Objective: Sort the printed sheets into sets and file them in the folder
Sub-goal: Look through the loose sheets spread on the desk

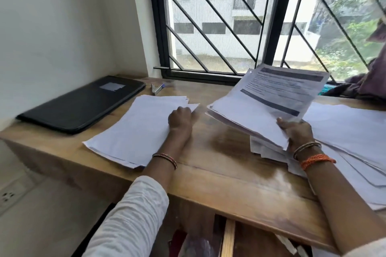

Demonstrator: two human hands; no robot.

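Black folder [81, 103], white sheets [135, 129] with dark-banded print [271, 98], brown woodgrain tabletop [229, 183], orange thread band [317, 160] at right wrist.

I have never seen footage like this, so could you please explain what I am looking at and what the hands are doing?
There is no machine here: one camera worn on a person's head looks down at their two bare hands. On the wooden desk by a window lie a closed black folder, a stapler and stacks of paper. The left hand rests, fingers curled, on the left stack. The right hand has a grip on a bundle of printed sheets, lifted above more sheets.
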